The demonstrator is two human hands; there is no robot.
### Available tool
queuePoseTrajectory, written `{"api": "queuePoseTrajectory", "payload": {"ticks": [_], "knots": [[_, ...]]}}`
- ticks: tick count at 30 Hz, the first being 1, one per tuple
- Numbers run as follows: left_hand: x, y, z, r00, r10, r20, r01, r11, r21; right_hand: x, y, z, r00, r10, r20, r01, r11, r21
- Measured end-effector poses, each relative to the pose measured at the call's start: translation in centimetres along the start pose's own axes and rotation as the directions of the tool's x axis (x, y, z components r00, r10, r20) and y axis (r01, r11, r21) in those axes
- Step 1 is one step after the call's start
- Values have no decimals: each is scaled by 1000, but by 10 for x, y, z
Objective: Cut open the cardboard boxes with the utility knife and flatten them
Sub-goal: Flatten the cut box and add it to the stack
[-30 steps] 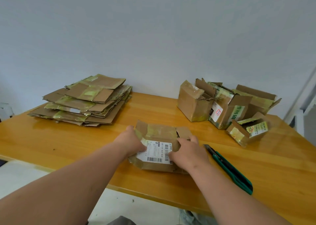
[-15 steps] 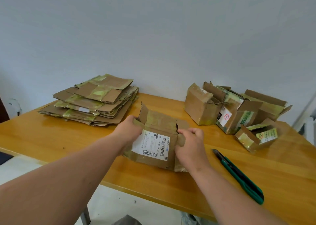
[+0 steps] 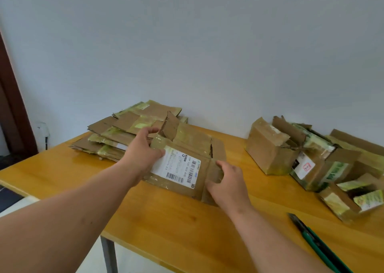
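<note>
A flattened cardboard box (image 3: 193,148) with a white shipping label is held a little above the table, tilted toward the left. My left hand (image 3: 143,152) grips its left edge, thumb on top by the label. My right hand (image 3: 226,181) holds its right flap near the lower corner. Behind it on the left lies a stack of flattened boxes (image 3: 124,131). Several uncut boxes (image 3: 270,148) stand at the right. The green utility knife (image 3: 318,243) lies on the table near my right forearm, in neither hand.
The wooden table (image 3: 187,227) has its front edge running below my arms. A white wall rises behind. A dark door frame (image 3: 12,98) stands at the far left, with a wall socket (image 3: 42,129) beside it.
Both hands have lifted the flattened box off the table and carried it left and back toward the stack. The knife lies where it was.
</note>
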State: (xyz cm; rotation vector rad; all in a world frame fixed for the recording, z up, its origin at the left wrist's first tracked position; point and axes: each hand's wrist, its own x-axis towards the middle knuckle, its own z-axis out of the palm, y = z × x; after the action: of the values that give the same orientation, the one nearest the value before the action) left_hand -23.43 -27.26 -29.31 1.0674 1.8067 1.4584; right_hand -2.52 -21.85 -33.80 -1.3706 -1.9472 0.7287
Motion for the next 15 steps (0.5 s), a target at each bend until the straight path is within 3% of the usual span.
{"api": "queuePoseTrajectory", "payload": {"ticks": [5, 10, 15], "knots": [[30, 10, -25, 998, 61, -32, -61, 998, -10, 25, -25, 17, 999, 5, -52, -1, 996, 85], [64, 23, -53, 998, 35, -61, -42, 990, -132, 66, -46, 39, 998, 36, -47, -20, 953, 301], [111, 23, -80, 983, -20, -183, -22, 973, -228, 105, -79, 60, 995, -74, -63, 91, 943, 320]]}}
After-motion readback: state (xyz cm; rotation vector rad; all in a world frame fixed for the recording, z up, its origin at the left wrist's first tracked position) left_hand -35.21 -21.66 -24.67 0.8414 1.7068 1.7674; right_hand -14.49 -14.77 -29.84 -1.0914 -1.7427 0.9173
